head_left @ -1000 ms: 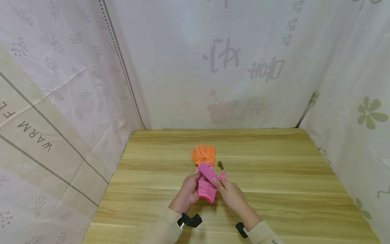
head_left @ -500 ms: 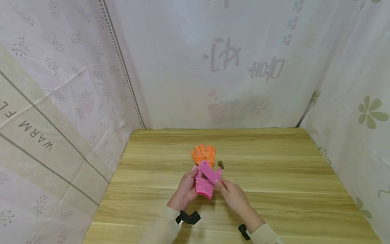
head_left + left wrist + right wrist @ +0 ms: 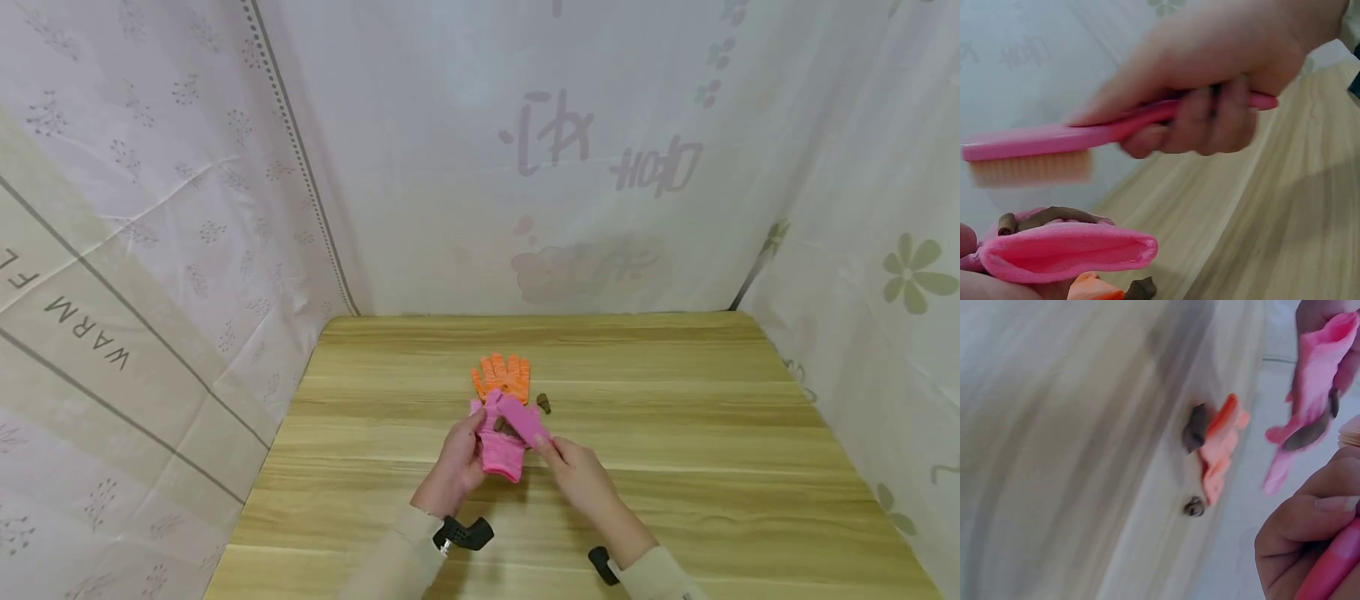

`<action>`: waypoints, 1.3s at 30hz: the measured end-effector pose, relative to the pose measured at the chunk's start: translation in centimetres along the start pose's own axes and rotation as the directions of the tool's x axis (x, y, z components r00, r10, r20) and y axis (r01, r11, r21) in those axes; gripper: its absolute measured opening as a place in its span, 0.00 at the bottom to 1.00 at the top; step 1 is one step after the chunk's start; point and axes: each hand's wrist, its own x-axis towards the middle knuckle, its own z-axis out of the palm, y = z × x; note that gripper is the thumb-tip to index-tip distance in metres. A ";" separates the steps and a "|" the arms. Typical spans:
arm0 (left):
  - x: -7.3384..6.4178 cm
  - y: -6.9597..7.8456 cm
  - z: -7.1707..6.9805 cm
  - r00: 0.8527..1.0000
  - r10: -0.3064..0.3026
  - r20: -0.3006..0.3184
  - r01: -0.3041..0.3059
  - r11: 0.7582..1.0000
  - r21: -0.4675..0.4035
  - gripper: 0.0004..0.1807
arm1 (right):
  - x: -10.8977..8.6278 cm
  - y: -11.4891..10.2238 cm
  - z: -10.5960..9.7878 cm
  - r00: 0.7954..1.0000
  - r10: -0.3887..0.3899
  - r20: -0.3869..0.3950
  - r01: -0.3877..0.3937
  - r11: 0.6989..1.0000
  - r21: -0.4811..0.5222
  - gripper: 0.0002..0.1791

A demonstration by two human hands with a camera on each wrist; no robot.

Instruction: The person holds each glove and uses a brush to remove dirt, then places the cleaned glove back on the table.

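Note:
My left hand [image 3: 456,465] grips a pink knit glove [image 3: 501,458] by its side, raised over the table with the cuff towards me. A brown, clay-like strip [image 3: 1054,216] lies on the glove's upper face. My right hand [image 3: 581,482] holds a pink brush [image 3: 525,422] by its handle, the thumb laid along the back. In the left wrist view its pale bristles [image 3: 1032,170] face down, a small gap above the glove and the strip. The right wrist view shows the strip curving across the glove [image 3: 1319,381]; most of the brush head is out of that frame.
An orange glove [image 3: 504,375] lies on the wood-patterned table [image 3: 675,400] beyond my hands, with a brown lump [image 3: 543,403] to its right. Another small brown lump [image 3: 1194,507] shows by it in the right wrist view. Patterned cloth [image 3: 465,208] hangs behind and at both sides.
The pink glove has risen slightly away from me in my left hand. The brush has shifted slightly to the right over it, and more of the brown strip shows beside it.

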 end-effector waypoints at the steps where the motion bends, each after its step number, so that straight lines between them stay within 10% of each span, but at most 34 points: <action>1: 0.1 -0.1 0.1 1.000 -0.005 0.012 0.005 1.000 0.005 0.17 | 0.1 -0.3 0.1 1.000 -0.018 -0.004 0.018 1.000 -0.001 0.34; 39: 0.1 0.7 0.0 0.999 -0.008 -0.037 0.005 0.998 -0.061 0.11 | 0.4 -0.5 0.3 0.997 -0.006 0.074 0.008 0.999 -0.037 0.30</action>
